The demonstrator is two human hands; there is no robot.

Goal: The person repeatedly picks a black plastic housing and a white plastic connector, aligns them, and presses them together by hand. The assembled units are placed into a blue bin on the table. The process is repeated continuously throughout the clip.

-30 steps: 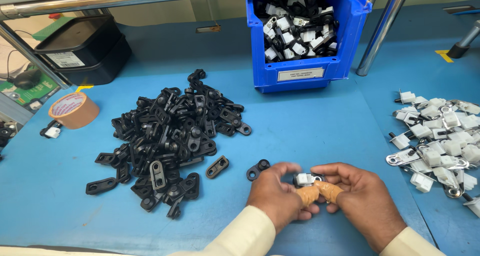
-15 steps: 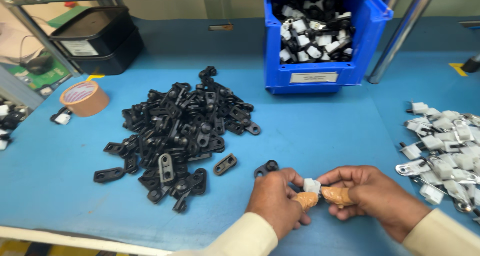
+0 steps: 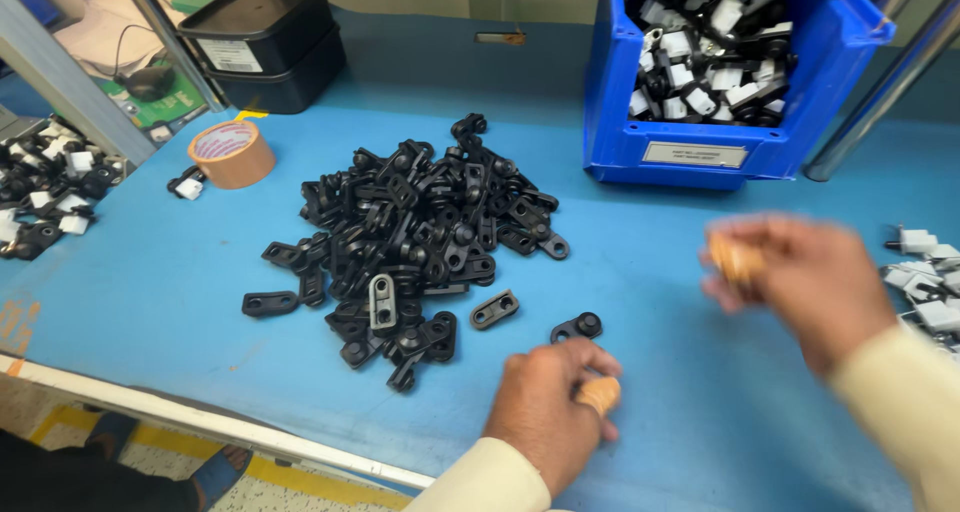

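My left hand (image 3: 548, 404) rests on the blue table (image 3: 150, 272) near its front edge. Its fingers are curled and a tan finger cot shows at one tip. A single black plastic bracket (image 3: 578, 326) lies just beyond that hand. My right hand (image 3: 805, 282) is blurred, raised over the table to the right, and also wears a tan finger cot. Whether it holds a part is unclear. A large pile of black brackets (image 3: 420, 232) lies left of both hands.
A blue bin (image 3: 690, 157) of black and white parts stands at the back right. White assembled parts (image 3: 925, 287) lie at the right edge. A tape roll (image 3: 232, 154) and stacked black trays (image 3: 265, 42) sit at the back left. More parts (image 3: 40, 192) lie at the far left.
The hands held a small white-and-metal part together. They have since come apart: the right hand swung up and to the right, and the left stayed low by the table's edge.
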